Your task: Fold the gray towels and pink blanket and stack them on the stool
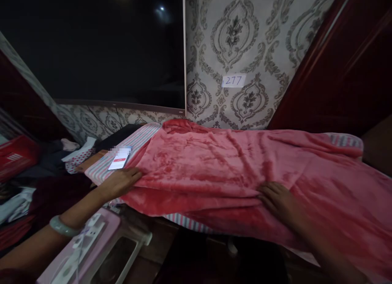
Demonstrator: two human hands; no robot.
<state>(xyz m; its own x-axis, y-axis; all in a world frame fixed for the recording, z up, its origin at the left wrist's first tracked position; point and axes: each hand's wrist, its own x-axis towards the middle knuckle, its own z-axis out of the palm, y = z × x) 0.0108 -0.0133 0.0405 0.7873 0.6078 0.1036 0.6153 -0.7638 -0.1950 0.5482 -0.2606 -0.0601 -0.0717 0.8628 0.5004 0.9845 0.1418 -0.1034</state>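
A pink plush blanket lies spread over a long striped padded board that looks like an ironing board. At the blanket's left edge, my left hand is closed, its fingers pinching the fabric. My right hand grips a fold along the near side, right of the middle. Between the two hands runs a raised crease, and the lower layer droops over the board's front edge. A lit phone rests on the striped cover just beyond my left hand.
A large dark television stands behind, beside patterned wallpaper with a "277" label. Below left, a white power strip lies on a pink surface by a pale frame. Piled clothes and a red box sit farther left.
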